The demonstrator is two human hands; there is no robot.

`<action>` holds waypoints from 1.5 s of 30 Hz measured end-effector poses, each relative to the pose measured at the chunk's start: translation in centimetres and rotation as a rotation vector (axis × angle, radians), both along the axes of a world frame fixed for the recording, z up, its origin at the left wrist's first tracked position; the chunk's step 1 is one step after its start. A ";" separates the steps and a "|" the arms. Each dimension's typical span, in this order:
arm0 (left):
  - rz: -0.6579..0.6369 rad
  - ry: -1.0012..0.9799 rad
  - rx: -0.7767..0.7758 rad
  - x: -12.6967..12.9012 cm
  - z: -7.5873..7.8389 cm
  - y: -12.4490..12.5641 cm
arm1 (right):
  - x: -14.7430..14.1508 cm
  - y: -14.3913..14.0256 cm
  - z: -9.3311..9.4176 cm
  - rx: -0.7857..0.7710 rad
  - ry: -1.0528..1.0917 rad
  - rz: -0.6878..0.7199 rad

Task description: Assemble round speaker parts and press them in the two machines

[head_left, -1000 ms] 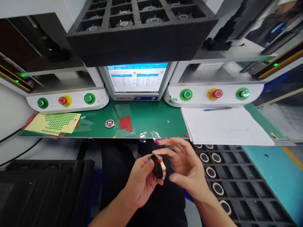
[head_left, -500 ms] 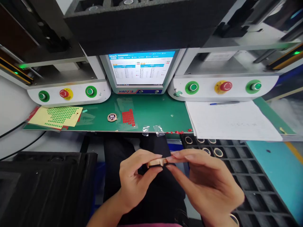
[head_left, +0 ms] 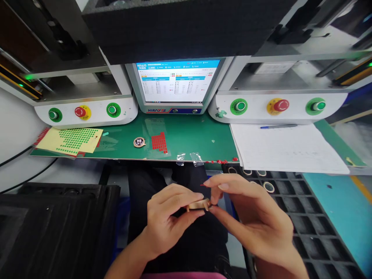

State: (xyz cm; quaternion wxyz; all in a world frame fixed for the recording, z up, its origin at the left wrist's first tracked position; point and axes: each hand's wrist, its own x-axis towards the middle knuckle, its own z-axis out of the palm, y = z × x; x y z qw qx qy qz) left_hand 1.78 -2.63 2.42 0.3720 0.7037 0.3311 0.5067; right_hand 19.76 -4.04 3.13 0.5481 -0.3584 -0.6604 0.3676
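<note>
Both hands pinch one small round disc — copper-coloured rim, edge-on, dark underneath; left hand grips it, right hand fingertips closed on its edge.

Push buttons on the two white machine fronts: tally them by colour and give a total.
Green push buttons: 4
Red push buttons on yellow bases: 2
Total: 6
</note>
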 end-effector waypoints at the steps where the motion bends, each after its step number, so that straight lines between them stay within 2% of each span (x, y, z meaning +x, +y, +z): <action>1: -0.018 0.002 -0.013 0.0 0.0 0.0 | 0.3 0.1 0.1 -0.011 -0.017 0.029; 8: -0.058 -0.011 -0.017 0.0 0.0 -0.1 | 0.9 0.1 0.1 -0.037 -0.093 0.084; 13: -0.015 -0.029 -0.036 -0.1 -0.4 -0.2 | 0.3 0.1 -0.5 0.078 -0.064 -0.074; 20: 0.027 -0.035 -0.026 -0.1 -0.8 -0.1 | -0.7 -0.3 -0.9 0.113 -0.052 -0.248; 29: 0.095 0.021 0.098 0.2 -0.5 -0.1 | -0.9 -0.7 -0.8 0.178 -0.144 -0.291; 32: 0.156 0.059 0.106 0.2 -0.9 -0.2 | -1.1 -1.1 -0.5 0.154 -0.124 -0.238; 35: 0.345 0.036 0.021 0.0 -1.6 -0.1 | -1.2 -1.2 -0.4 0.130 -0.069 -0.179; 38: 0.488 -0.102 -0.171 -0.4 -2.0 0.5 | -1.3 -0.4 -1.3 0.092 0.030 -0.278; 42: 0.394 -0.292 -0.505 -0.9 -2.0 1.4 | -1.4 1.9 -3.4 -0.090 0.133 -0.394; 45: 0.336 -0.373 -0.718 -1.5 -2.1 1.8 | -1.2 3.9 -4.6 -0.154 0.029 -0.383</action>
